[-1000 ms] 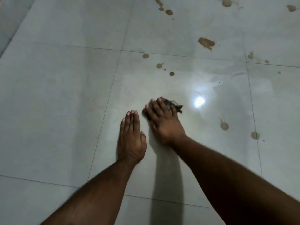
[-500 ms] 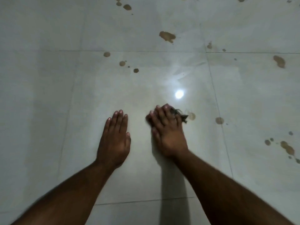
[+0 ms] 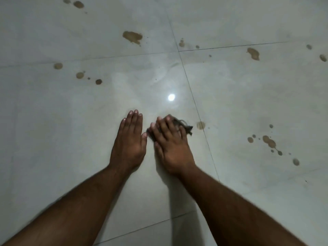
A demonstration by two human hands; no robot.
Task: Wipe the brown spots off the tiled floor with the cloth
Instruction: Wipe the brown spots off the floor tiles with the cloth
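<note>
My right hand (image 3: 169, 142) presses flat on a small dark cloth (image 3: 187, 128) on the pale tiled floor (image 3: 71, 139); only the cloth's frayed right edge and a bit by the fingertips show. A faint brown spot (image 3: 200, 125) lies just right of the cloth, on the grout line. My left hand (image 3: 130, 141) rests flat on the tile beside it, fingers together, holding nothing. More brown spots lie farther off: a big one (image 3: 132, 36) ahead, a trio (image 3: 79, 75) at far left, a cluster (image 3: 268, 141) at right.
Grout lines (image 3: 188, 82) cross the glossy tiles. A bright light reflection (image 3: 171, 97) shines just ahead of my hands. Other brown spots sit at the top left (image 3: 78, 4) and far right (image 3: 253, 53).
My view has swung to the right. My right hand slid the cloth rightward over one faint spot, which is gone, and close to the spot on the grout line. My left hand followed alongside.
</note>
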